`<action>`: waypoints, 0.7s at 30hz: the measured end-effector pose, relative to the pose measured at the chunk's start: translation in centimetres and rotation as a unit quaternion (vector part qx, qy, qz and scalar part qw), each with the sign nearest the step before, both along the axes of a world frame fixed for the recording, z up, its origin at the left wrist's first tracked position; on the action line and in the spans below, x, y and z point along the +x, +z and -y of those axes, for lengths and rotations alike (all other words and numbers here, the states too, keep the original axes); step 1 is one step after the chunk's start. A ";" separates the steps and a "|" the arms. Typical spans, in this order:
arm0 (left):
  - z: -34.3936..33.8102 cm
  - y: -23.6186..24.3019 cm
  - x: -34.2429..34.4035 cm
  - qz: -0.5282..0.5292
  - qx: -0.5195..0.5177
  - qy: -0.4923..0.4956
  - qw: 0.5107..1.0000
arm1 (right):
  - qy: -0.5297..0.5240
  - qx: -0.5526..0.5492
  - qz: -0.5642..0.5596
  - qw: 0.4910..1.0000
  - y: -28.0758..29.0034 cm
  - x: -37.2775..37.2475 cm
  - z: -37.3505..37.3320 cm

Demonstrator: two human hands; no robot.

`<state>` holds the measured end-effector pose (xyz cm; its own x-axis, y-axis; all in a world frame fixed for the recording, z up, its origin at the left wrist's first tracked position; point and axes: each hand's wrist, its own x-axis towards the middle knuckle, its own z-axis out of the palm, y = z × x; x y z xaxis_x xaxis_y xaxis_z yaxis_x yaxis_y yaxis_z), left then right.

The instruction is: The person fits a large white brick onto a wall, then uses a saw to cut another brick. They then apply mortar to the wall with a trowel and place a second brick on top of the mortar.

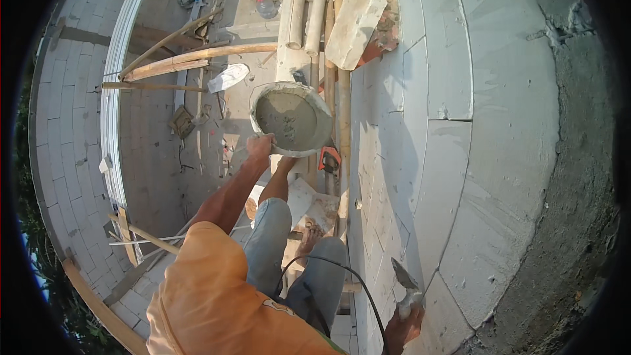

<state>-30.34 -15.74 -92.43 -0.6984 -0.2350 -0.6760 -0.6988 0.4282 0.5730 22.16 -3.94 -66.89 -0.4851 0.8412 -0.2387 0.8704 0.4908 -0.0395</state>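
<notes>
My left hand [258, 146] clenched on rim of mortar bucket [292, 118], held out over big drop beside scaffold poles [309, 0]. Right hand [402, 325] gripping trowel [405, 283] near block wall [453, 125]. One-hand grip on heavy bucket, I'd say slip or tip likely, mortar dumping below.

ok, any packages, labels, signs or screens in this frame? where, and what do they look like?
No signs or screens.
Plastic bottle: on the ground far below, top centre; clear, lying down.
White bag: caught by the poles below, crumpled, pale.
Left hand grips the mortar bucket; no label shows on it. Right hand holds a trowel.
</notes>
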 end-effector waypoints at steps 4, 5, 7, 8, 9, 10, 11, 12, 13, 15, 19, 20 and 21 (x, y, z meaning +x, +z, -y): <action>-2.4 -10.7 -2.0 -0.008 0.042 -0.070 0.997 | -0.063 0.010 0.061 0.996 -0.8 -5.1 -1.9; -3.3 -12.7 -2.3 0.012 0.066 -0.120 0.990 | -0.113 -0.043 0.099 0.988 -0.2 -6.1 -2.1; -5.9 -14.6 -3.4 0.031 0.064 -0.169 0.983 | -0.171 -0.097 0.143 0.970 0.5 -8.3 -2.5; -7.3 -15.3 -3.9 0.042 0.063 -0.213 0.974 | -0.179 -0.088 0.138 0.970 0.7 -9.6 -2.8; -8.5 -16.2 -4.4 0.052 0.061 -0.218 0.973 | -0.186 -0.079 0.132 0.970 0.5 -10.5 -2.9; -9.8 -17.2 -4.8 0.041 0.076 -0.266 0.960 | -0.233 -0.079 0.151 0.957 -0.1 -10.7 -2.6; -10.8 -18.3 -5.2 0.029 0.090 -0.312 0.945 | -0.238 -0.084 0.160 0.954 -0.7 -10.6 -2.5; -11.6 -19.8 -5.8 0.039 0.087 -0.315 0.944 | -0.213 -0.089 0.100 0.968 -1.2 -10.3 -2.7; -12.4 -21.3 -6.4 0.032 0.094 -0.346 0.933 | -0.187 -0.094 0.040 0.977 -1.6 -9.6 -2.9; -14.0 -24.4 -7.4 0.035 0.100 -0.380 0.919 | -0.523 -0.154 -0.064 0.836 -2.5 -6.7 -1.8; -17.2 -29.2 -9.4 -0.014 0.075 -0.494 0.866 | -0.550 -0.107 -0.103 0.822 -3.4 -8.3 -2.2; -17.6 -30.2 -10.8 -0.025 0.083 -0.498 0.863 | -0.381 -0.098 0.083 0.916 -3.5 -10.0 -2.8; -17.5 -31.3 -12.1 -0.035 0.091 -0.500 0.860 | -0.180 -0.086 0.261 0.944 -3.5 -10.8 -3.2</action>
<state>-42.46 1.77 -123.69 -0.5298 0.6135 -0.5856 0.0064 0.6934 0.7205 11.36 -0.78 -70.37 0.0478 0.8559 -0.5149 0.9024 0.1840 0.3897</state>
